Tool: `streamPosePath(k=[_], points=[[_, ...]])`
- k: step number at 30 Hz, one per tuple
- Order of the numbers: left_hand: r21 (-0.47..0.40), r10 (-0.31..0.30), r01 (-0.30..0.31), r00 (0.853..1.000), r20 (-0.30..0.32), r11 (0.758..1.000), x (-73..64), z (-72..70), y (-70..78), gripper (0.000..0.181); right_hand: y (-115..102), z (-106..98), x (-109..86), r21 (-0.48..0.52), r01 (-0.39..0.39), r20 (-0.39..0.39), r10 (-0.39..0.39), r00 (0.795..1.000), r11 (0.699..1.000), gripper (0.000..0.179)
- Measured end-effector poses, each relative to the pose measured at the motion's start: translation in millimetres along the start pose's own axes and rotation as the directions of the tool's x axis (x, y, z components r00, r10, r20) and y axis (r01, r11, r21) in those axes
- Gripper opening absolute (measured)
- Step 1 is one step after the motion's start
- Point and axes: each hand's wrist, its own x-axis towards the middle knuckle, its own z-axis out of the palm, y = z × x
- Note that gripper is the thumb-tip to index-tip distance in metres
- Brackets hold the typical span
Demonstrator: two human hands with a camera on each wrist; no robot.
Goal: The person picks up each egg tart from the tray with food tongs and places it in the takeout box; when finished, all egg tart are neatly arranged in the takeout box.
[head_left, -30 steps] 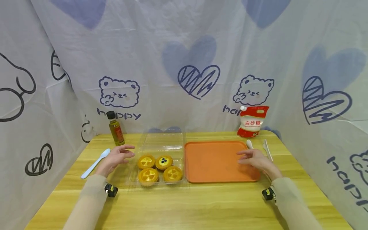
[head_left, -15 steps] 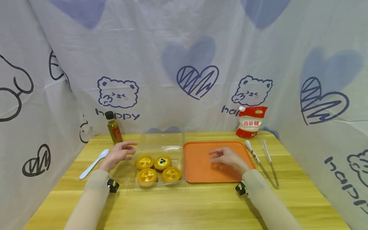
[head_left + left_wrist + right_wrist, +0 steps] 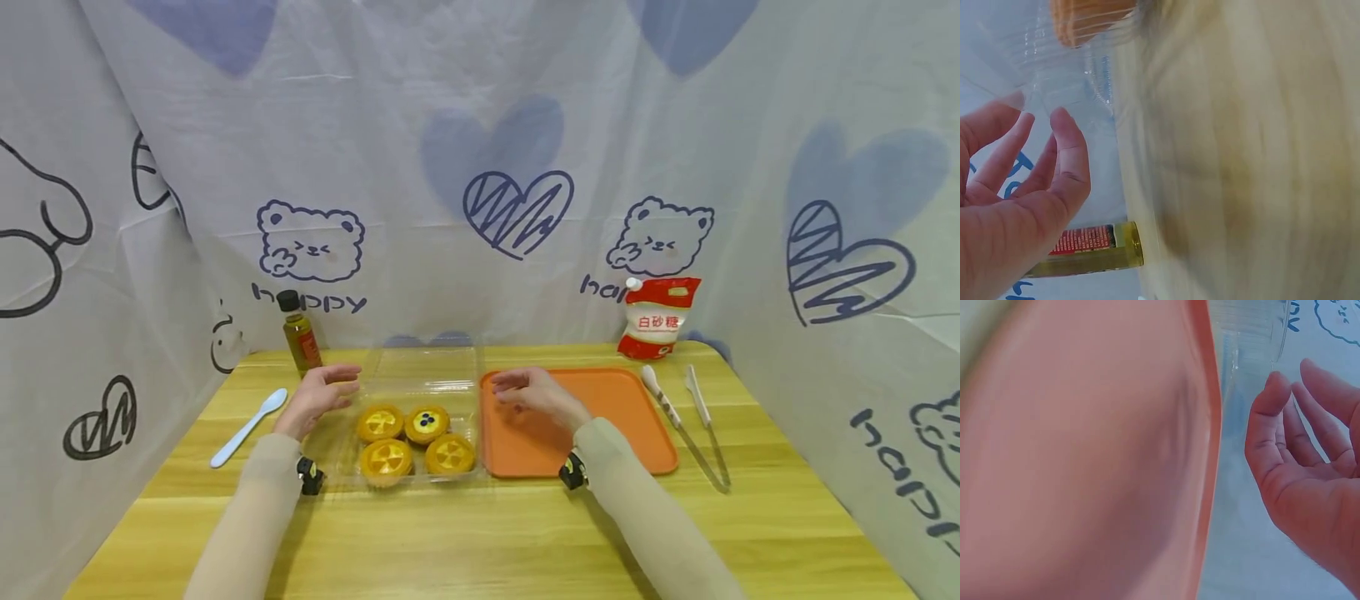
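A clear plastic clamshell box (image 3: 420,367) lies with its lid raised at the back, holding several egg tarts (image 3: 386,460), one topped with dark berries. My left hand (image 3: 318,400) hovers at the box's left side, fingers relaxed and holding nothing. In the left wrist view, thumb and fingers stand apart near the clear plastic. Over the left part of an orange tray (image 3: 600,425), beside the box, hangs my right hand (image 3: 542,396), empty and loosely curved. The right wrist view shows the tray's rim (image 3: 1210,456) below that hand and the clear lid beyond its fingertips.
A bottle of yellow oil (image 3: 302,337) stands behind my left hand. A pale blue spoon (image 3: 249,427) lies at the left. Tongs (image 3: 701,442) lie right of the tray, and a red and white sugar bag (image 3: 656,321) stands at the back against the curtain.
My right hand has moved left across the tray, from its right edge towards the box, uncovering the tongs. My left hand has shifted slightly right and away from me.
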Motion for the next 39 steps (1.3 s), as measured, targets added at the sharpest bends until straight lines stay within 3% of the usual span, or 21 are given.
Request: streamPosePath(k=[13, 18, 30, 39], points=[[0.025, 0.013, -0.013, 1.000, 0.024, 1.000, 17.6, -0.3, -2.5, 0.048, -7, 8, 23.3, 0.049, -0.043, 0.017, 0.043, 0.999, 0.998, 0.046], [-0.019, 0.004, -0.004, 1.000, 0.008, 1.000, 21.4, 0.5, -5.6, 0.048, -6, 12, 28.2, 0.054, -0.065, 0.005, 0.064, 0.998, 0.996, 0.045], [-0.087, 0.018, -0.027, 0.995, -0.096, 0.996, 25.1, 4.3, -5.5, 0.039, 0, 25, 40.8, 0.155, -0.028, -0.203, 0.060, 0.977, 0.987, 0.033], [-0.136, 0.043, -0.065, 0.986, -0.161, 0.989, 19.7, 2.4, -3.0, 0.040, -4, 29, 42.0, 0.158, -0.035, -0.265, 0.077, 0.961, 0.987, 0.030]])
